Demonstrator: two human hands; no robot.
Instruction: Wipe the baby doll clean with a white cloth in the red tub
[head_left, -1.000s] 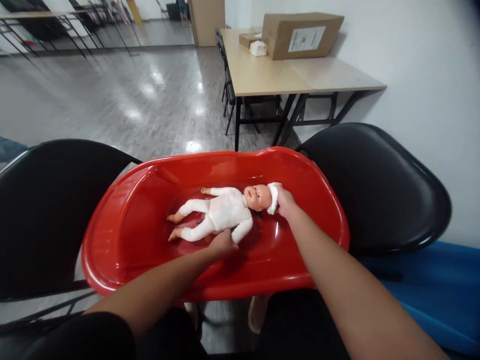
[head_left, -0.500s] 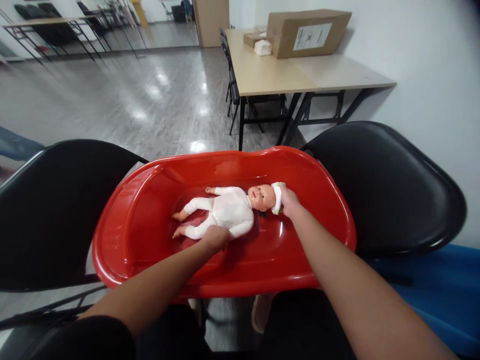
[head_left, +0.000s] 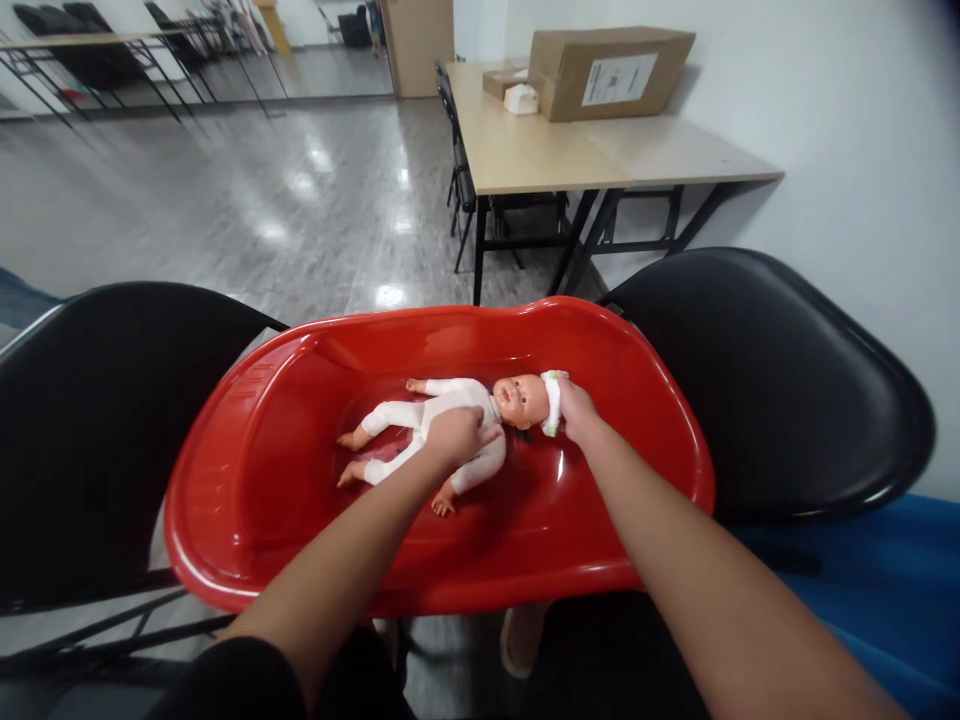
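Observation:
A baby doll (head_left: pixel 519 403) with a white cloth body lies on its back in a red plastic baby bath (head_left: pixel 247 450), its head to the right and feet to the left. Over its chest is my left hand (head_left: pixel 459 437), fingers curled; whether they grip anything there is hidden. My right hand (head_left: pixel 579 408) is closed on a white cloth (head_left: pixel 553 402) with green marks, held against the top of the doll's head. The doll's near arm rests free, its small hand showing below my left wrist.
Black chairs stand at either end of the bath, one at the left (head_left: pixel 112 420) and one at the right (head_left: pixel 780 380). Beyond is a wooden table (head_left: pixel 540 165) bearing a cardboard box (head_left: pixel 611 75). Something blue (head_left: pixel 885 590) lies at the lower right.
My left hand has moved from the doll's near arm up onto its chest, uncovering the doll's small hand. My right hand keeps the cloth at the head.

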